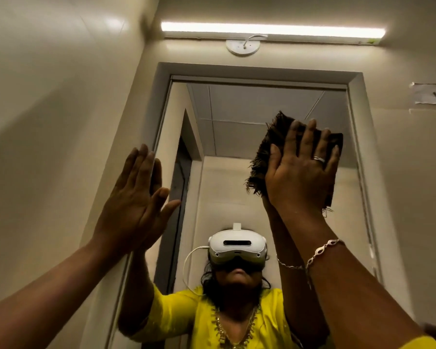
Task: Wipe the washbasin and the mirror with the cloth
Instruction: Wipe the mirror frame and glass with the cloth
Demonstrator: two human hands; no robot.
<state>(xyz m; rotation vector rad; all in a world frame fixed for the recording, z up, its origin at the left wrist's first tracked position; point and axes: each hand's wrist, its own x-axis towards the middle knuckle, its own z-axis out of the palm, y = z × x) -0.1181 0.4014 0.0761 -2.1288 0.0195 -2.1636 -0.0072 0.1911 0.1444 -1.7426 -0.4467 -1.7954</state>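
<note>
A tall framed mirror (pixel 237 117) fills the middle of the view and reflects a person in a yellow top wearing a white headset. My right hand (pixel 300 170) lies flat, fingers spread, pressing a dark brown fringed cloth (pixel 269 147) against the upper right part of the glass. My left hand (pixel 134 202) is open with fingers together, its palm flat against the wall at the mirror's left frame (pixel 146 132), holding nothing. The washbasin is out of view.
A lit tube light (pixel 272 30) and a round white wall fitting (pixel 242 46) sit above the mirror. A paper label (pixel 432 94) is stuck on the cream wall at the right. The left wall (pixel 48 109) stands close.
</note>
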